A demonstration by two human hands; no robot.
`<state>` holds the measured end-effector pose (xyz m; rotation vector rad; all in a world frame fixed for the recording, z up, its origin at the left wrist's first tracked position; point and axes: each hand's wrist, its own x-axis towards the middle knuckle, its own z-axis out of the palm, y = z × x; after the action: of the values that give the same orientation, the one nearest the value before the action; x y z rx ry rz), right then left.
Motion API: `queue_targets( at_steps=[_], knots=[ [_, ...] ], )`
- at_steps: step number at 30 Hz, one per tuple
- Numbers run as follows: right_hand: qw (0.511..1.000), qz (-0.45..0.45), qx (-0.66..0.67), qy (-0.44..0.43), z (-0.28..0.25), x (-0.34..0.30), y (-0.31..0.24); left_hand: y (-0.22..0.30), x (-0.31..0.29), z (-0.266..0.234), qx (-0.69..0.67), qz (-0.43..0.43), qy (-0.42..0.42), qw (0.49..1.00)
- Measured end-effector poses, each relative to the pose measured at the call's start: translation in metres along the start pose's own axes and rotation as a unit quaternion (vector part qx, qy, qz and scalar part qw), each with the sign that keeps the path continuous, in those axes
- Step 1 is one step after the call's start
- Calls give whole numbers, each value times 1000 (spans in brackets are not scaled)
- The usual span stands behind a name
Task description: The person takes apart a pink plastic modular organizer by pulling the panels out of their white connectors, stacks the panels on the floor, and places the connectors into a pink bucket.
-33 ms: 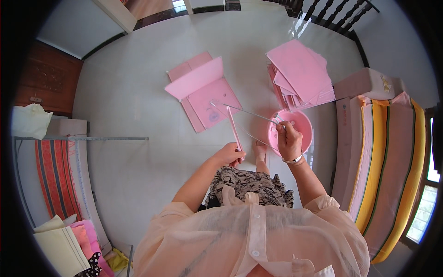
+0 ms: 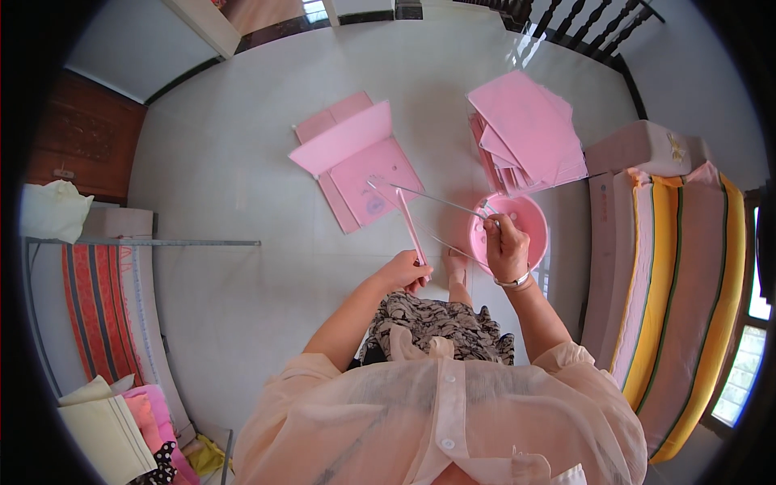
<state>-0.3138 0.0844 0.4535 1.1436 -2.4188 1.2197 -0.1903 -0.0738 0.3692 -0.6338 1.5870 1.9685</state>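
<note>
My left hand (image 2: 405, 271) is closed on the lower end of a thin pink panel (image 2: 411, 228), which stands up nearly edge-on. My right hand (image 2: 508, 245) grips a thin metal wire frame (image 2: 444, 200); its rods stretch left toward the panel and pass behind it. Whether the frame touches the panel I cannot tell. Below my right hand stands a pink basin (image 2: 539, 222) holding small pieces, partly hidden by the hand. On the floor ahead lies a partly assembled pink panel box (image 2: 376, 166), with one panel standing upright on it.
A stack of pink panels (image 2: 525, 121) stands at the far right, beyond the basin. A striped cushioned seat (image 2: 667, 307) runs along the right side. At the left, a metal bar (image 2: 202, 242) juts out over the tiled floor (image 2: 226, 170). Folded cloths (image 2: 109, 436) lie at lower left.
The wire frame shifts very slightly behind the panel. Both hands stay in nearly the same place.
</note>
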Motion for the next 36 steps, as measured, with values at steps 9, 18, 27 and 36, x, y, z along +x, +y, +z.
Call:
queue_targets(
  at_steps=[9,18,27,36],
  knots=[
    [993,27,109,-22,-22,6,-29,62,4,-33,-474,273,-27,837],
    [997,-54,45,-30,-36,-1,-24,79,6,-38,-466,343,92,810],
    [990,73,122,21,-46,1,-22,44,4,-41,-324,288,131,892],
    [997,-13,71,-22,-53,4,-30,27,0,-65,329,242,354,842]
  ],
)
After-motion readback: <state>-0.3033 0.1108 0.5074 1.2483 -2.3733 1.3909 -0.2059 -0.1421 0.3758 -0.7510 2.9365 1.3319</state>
